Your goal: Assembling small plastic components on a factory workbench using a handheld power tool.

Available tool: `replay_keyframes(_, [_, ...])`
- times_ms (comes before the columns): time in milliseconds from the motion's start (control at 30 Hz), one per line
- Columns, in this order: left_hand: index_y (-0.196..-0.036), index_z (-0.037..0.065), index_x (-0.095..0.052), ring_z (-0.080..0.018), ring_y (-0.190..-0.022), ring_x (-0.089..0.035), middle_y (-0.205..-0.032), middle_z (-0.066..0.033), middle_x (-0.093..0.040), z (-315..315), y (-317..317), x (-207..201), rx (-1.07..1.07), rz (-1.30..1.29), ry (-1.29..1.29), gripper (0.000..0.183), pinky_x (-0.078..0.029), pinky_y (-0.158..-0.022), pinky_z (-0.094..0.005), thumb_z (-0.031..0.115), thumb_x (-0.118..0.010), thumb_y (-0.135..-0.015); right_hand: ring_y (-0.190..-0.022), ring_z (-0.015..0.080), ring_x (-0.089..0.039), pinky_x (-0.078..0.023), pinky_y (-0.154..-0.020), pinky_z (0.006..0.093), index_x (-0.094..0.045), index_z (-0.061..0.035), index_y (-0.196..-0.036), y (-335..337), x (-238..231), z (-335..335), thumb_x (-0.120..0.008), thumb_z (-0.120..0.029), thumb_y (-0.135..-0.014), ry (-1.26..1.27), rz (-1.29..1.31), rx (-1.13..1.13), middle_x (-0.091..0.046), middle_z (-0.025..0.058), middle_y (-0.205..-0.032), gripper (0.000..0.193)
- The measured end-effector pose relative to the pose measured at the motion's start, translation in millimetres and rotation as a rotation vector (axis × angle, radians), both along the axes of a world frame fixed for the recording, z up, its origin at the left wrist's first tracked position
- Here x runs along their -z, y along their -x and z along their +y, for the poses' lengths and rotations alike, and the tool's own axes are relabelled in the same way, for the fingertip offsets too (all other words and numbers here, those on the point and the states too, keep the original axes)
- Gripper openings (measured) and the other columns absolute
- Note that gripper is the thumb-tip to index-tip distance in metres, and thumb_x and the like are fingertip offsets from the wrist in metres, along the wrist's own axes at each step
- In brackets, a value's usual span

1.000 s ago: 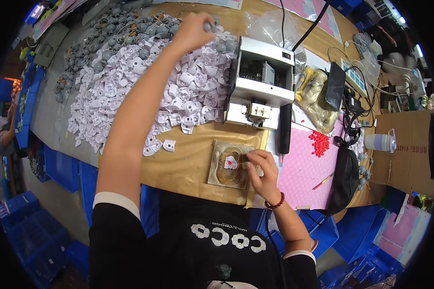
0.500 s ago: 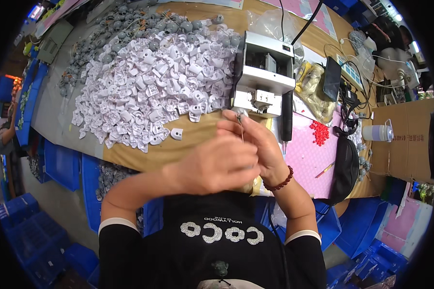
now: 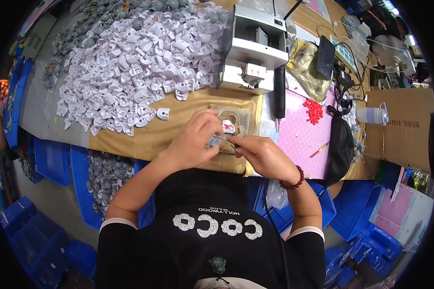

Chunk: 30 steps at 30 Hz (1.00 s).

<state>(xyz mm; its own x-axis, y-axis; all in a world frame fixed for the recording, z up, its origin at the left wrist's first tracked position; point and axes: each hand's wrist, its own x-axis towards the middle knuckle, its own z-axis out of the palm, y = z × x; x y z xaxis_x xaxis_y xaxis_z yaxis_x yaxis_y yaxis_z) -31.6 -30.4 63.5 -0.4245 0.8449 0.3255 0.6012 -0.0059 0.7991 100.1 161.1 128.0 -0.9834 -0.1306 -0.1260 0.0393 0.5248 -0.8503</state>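
1. The left forearm rises from the lower edge and slants right; the left hand [image 3: 193, 140] is bent inward over the table [image 3: 135, 146], back of the hand upward.
2. The left grip is curled, fingers and thumb closing on a small, shiny grey rounded part [image 3: 212, 141], partly hidden by the fingers.
3. The right forearm, with a dark red beaded bracelet [image 3: 294, 178] at the wrist, slants up and left; the right hand [image 3: 264, 153] points toward the left one.
4. The right grip is pressed together, thumb against forefinger, pinching what looks like a thin strand [image 3: 223, 138] that runs toward the grey part.
5. The hands are near each other, above the near side of a flat, square, brownish block [image 3: 249, 114] with a rounded recess.
6. A small white plastic piece with a red spot [image 3: 228, 126] sits in that recess, just beyond the fingers.
7. Left of the block lies a single white curved plastic shell [image 3: 163, 114], beside a large heap of white shells [image 3: 130, 72].
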Motion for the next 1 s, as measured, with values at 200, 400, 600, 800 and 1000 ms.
replay_keyframes(200, [-0.102,0.007,-0.061,-0.0316,-0.099,-0.06,-0.103,-0.0097,-0.06,-12,-32,18,-0.187,0.16,0.313,0.036,-0.051,-0.082,-0.0427,0.016,-0.081,-0.074,-0.077,0.0309,-0.066,-0.053,-0.067,0.0369,-0.068,0.0,-0.11,-15,44,-12,-0.065,0.004,-0.087,-0.231,0.179,0.224,-0.066,0.0151,-0.084,0.024])
replay_keyframes(400, [-0.105,0.008,-0.063,-0.0286,-0.102,-0.056,-0.102,-0.0063,-0.06,-12,-55,32,-0.193,0.296,0.344,0.038,-0.051,-0.081,-0.0399,0.019,-0.08,-0.072,-0.079,0.0276,-0.064,-0.054,-0.064,0.0366,-0.069,-0.0052,-0.101,-8,101,-14,-0.068,0.0,-0.076,-0.456,0.485,0.263,-0.064,0.0082,-0.09,0.026])
replay_keyframes(600, [-0.101,0.007,-0.064,-0.0295,-0.106,-0.054,-0.1,-0.007,-0.059,4,-52,35,-0.224,0.287,0.303,0.036,-0.05,-0.081,-0.0394,0.017,-0.08,-0.07,-0.088,0.0258,-0.062,-0.054,-0.065,0.0352,-0.068,-0.006,-0.106,1,113,-10,-0.067,-0.004,-0.073,-0.552,0.461,0.197,-0.062,0.0072,-0.099,0.034])
replay_keyframes(800, [-0.104,0.01,-0.067,-0.0347,-0.124,-0.046,-0.121,-0.0092,-0.055,2,-48,30,-0.238,0.294,0.396,0.036,-0.043,-0.094,-0.0507,0.023,-0.08,-0.072,-0.094,0.0277,-0.059,-0.054,-0.071,0.0368,-0.066,-0.0019,-0.114,4,99,-6,-0.065,-0.005,-0.075,-0.626,0.363,0.056,-0.06,0.0103,-0.106,0.039])
replay_keyframes(1000, [-0.125,0.016,-0.064,-0.04,-0.14,-0.03,-0.146,-0.0102,-0.044,-4,-42,33,-0.386,0.496,0.491,0.051,-0.026,-0.108,-0.0631,0.022,-0.078,-0.076,-0.109,0.0323,-0.056,-0.052,-0.088,0.0382,-0.062,0.0053,-0.12,-8,104,-8,-0.063,-0.006,-0.077,-0.709,0.38,-0.004,-0.055,0.0156,-0.12,0.045])
